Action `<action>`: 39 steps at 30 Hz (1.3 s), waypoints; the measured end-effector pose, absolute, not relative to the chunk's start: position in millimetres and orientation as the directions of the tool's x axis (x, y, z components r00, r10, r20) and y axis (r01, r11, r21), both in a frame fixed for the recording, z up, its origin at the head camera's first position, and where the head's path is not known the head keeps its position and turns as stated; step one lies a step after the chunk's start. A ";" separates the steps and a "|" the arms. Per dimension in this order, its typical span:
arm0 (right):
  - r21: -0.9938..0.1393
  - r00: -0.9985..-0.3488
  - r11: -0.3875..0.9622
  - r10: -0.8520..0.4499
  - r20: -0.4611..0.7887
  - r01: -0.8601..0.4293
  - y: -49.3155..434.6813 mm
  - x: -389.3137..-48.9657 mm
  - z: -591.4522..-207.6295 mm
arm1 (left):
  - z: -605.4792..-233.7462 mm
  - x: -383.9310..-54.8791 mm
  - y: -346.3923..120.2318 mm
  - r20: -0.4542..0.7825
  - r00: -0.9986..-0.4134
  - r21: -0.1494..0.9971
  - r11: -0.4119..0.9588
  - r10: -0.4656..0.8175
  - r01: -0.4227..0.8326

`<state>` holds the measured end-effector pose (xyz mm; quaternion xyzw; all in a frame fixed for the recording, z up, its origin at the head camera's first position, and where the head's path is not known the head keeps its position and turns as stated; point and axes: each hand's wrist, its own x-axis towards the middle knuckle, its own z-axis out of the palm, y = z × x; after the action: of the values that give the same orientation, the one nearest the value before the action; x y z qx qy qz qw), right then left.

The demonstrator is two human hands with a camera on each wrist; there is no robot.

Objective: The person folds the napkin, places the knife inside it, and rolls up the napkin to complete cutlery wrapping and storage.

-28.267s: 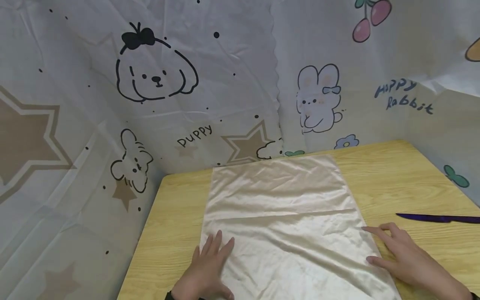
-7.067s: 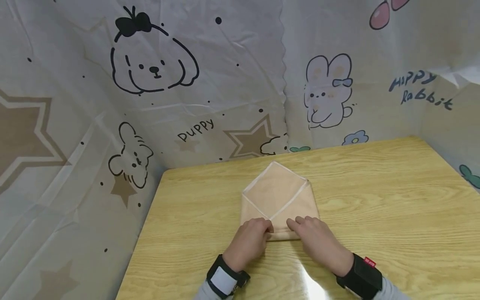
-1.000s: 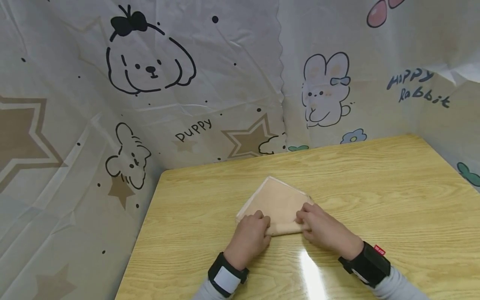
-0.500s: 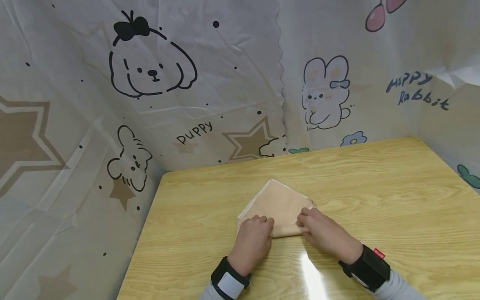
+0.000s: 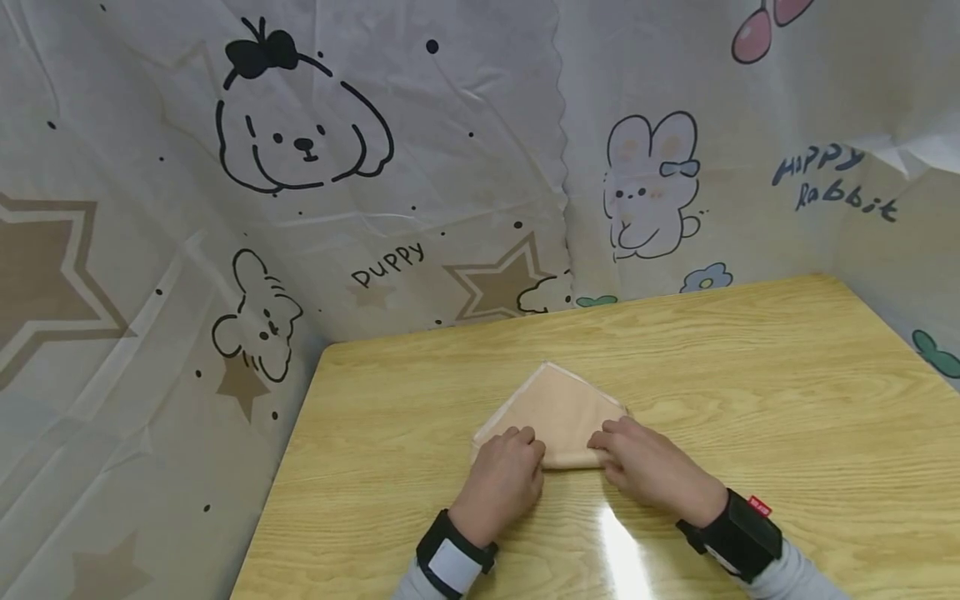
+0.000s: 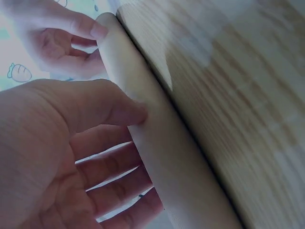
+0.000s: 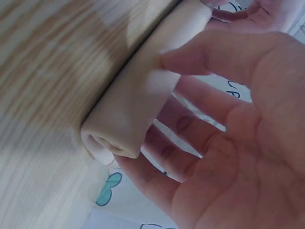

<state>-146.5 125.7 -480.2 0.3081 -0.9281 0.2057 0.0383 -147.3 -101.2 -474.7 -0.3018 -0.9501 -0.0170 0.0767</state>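
A beige cloth (image 5: 564,412) with whitish edges lies folded on the table, its far side coming to a point and its near side rolled into a thick tube. My left hand (image 5: 502,477) grips the left part of the roll, the thumb pressing its near side and the fingers reaching over it in the left wrist view. My right hand (image 5: 651,463) holds the right part the same way. In the right wrist view the end of the rolled cloth (image 7: 119,119) shows its wound layers. Both hands cover the ends of the roll in the head view.
The wood-grain table (image 5: 757,375) reaches to a white curtain (image 5: 495,100) printed with cartoon animals at the back and sides. Black bands (image 5: 738,535) circle both wrists. A bright reflection falls on the table in front of the cloth.
A cloth was spread flat, with a knife at right, in the oldest frame. Later a folded cloth had a diamond-shaped flap; since then its near edge has been rolled away from me. Lately the hands barely shift.
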 end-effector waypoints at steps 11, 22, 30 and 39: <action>-0.366 -0.812 0.729 -0.559 0.169 -0.578 127.6 -147.1 -479.5 | -477.5 -150.7 -105.6 0.148 -0.771 -0.085 0.785 0.619 0.614; -0.349 -0.794 0.715 -0.571 0.209 -0.606 128.5 -149.5 -482.4 | -476.9 -152.1 -107.4 0.190 -0.828 0.114 0.826 0.527 0.552; -0.285 -0.776 0.722 -0.571 0.267 -0.630 125.4 -154.6 -486.4 | -474.7 -150.1 -104.4 0.147 -0.847 -0.044 0.859 0.511 0.511; -0.288 -0.794 0.740 -0.566 0.222 -0.608 126.6 -150.5 -484.3 | -480.9 -145.9 -100.7 0.129 -0.853 -0.098 0.862 0.507 0.497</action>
<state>-150.5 126.6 -484.3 0.3155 -0.9307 0.1750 0.0599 -145.9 -100.7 -480.9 -0.2609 -0.9619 0.0307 0.0752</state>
